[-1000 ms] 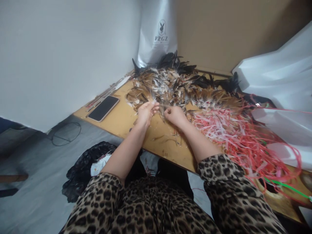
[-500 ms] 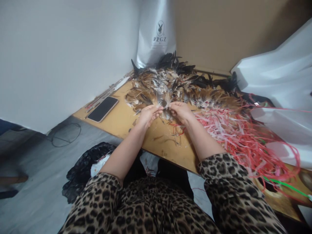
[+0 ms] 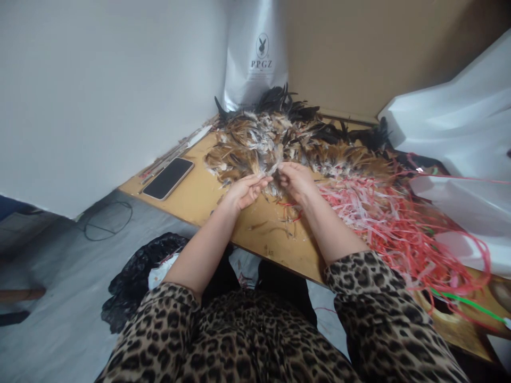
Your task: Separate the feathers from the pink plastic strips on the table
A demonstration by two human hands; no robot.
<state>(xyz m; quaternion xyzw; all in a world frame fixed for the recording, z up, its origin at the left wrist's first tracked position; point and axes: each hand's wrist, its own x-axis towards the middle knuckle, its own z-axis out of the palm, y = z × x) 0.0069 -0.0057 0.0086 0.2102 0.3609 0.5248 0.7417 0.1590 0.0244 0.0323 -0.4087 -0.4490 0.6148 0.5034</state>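
Note:
My left hand point(image 3: 248, 190) is closed in a pinch at the near edge of a heap of brown, white and black feathers point(image 3: 243, 130). Close beside it, my right hand point(image 3: 296, 180) pinches too, its thumb and forefinger on a pale feather point(image 3: 273, 166) that spans the small gap between both hands. The lower end of that feather runs to the left fingertips. Just right of my right forearm lies a tangle of pink and red ribbon strips point(image 3: 383, 223). Feather scraps point(image 3: 279, 229) are scattered on the wooden table point(image 3: 255, 239) below my hands.
A phone point(image 3: 168, 178) lies at the table's left edge. Behind the feathers stands a silver-white bag point(image 3: 259, 80), and another white bag point(image 3: 459, 117) is at the right. A green strip point(image 3: 471, 305) crosses the right corner. On the floor sits a black plastic bag point(image 3: 139, 276).
My right hand has risen slightly, and my left fingers have turned and opened a little while still pinching. More of the pale feather shows between the hands.

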